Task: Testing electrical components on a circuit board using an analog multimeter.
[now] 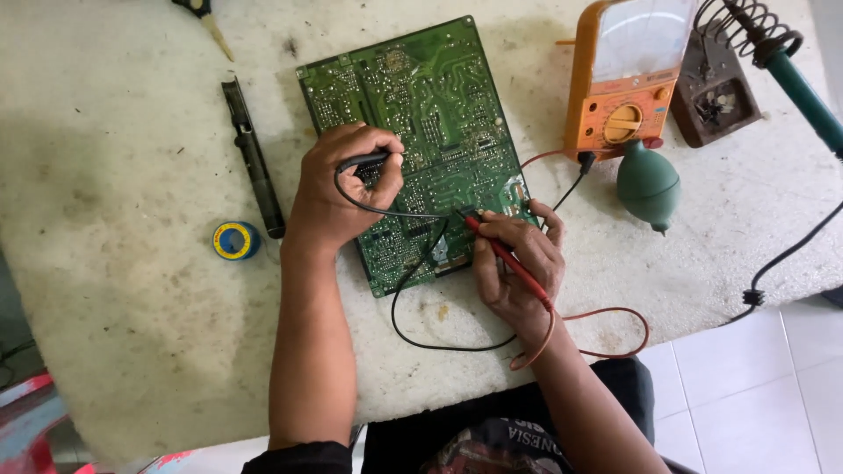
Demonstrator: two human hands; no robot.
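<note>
— Circuit board [421, 132], green, solder side up: where does it lie?

— Flat on the pale worktop [132, 290], toward the far edge and turned a little askew, one corner pointing at the near edge. Both of the person's hands are over its near half.

— What does the left hand [338, 189] hold?

— A black probe [364, 161]. The fingers are curled tight around it, thumb on top, with its tip down among the solder points near the board's middle. Its black lead [413, 329] loops toward the near edge and back up to the meter.

— And the right hand [518, 263]?

— Its fingers are pinched on a red probe [505, 254], held like a pen, the tip touching the board just beside the near right corner. The red lead [615, 333] curls by the wrist at the near edge.

— What else is about?

— An orange analogue meter [625, 79] stands at the far right, just beyond the board. A green rubber blower bulb [648, 184] lies beside it, nearer the right edge. A soldering iron [795, 79] with a green handle rests in a coiled stand [716, 83] at the far right corner. Left of the board lie a dark desoldering pump [253, 158] and, just by its near end, a small spool of solder [235, 240] with a blue and yellow face.
</note>
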